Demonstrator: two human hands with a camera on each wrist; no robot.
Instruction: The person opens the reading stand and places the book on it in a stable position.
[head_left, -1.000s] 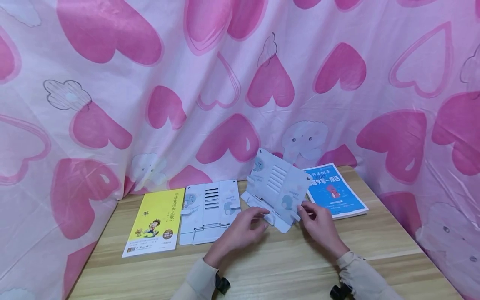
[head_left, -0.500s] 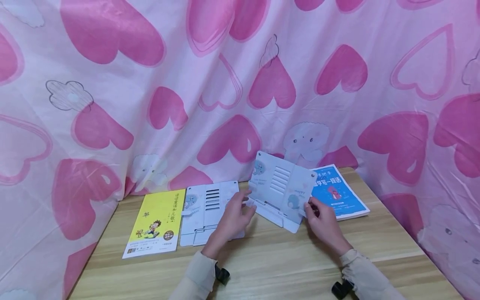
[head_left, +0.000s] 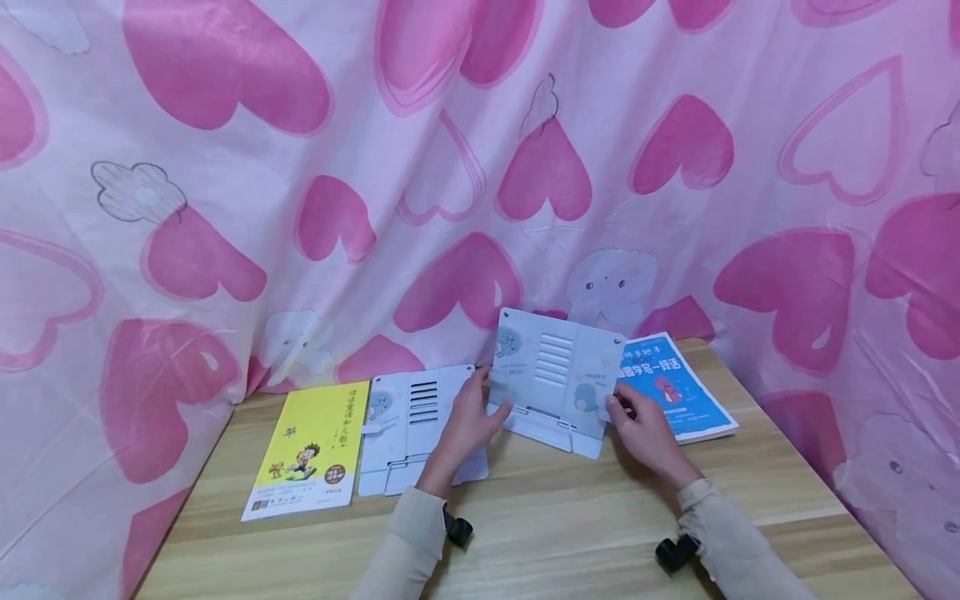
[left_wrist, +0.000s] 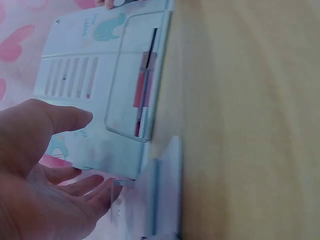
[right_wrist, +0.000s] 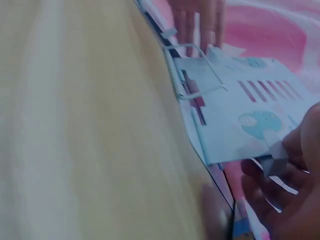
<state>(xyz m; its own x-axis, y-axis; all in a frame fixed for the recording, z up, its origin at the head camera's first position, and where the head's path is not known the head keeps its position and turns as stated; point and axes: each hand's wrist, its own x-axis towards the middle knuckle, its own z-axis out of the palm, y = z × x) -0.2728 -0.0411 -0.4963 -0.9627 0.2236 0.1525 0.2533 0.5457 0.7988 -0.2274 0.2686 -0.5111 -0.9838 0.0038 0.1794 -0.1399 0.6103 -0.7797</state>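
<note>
A pale blue book stand (head_left: 551, 375) with slots and elephant prints is propped up, leaning back, at the middle right of the table. My right hand (head_left: 648, 429) grips its right edge by the small page clip (right_wrist: 274, 155), thumb in front and fingers curled behind. At the left edge, my left hand (head_left: 468, 421) spreads around the panel. Its thumb (left_wrist: 72, 119) lies over the front and its fingers reach behind; whether they touch cannot be told. A wire ledge (left_wrist: 112, 95) juts from the stand's lower front.
A second matching stand (head_left: 393, 446) lies on the wooden table (head_left: 570, 533), partly behind my left hand. Left of it is a yellow book (head_left: 311, 433). A blue book (head_left: 678, 392) lies to the right, partly covered by the upright stand. A pink heart-patterned curtain (head_left: 420, 167) hangs behind.
My left hand has moved from the stand's lower front to its left edge. The stand has turned more upright and squarer to me, its right edge still in my right hand.
</note>
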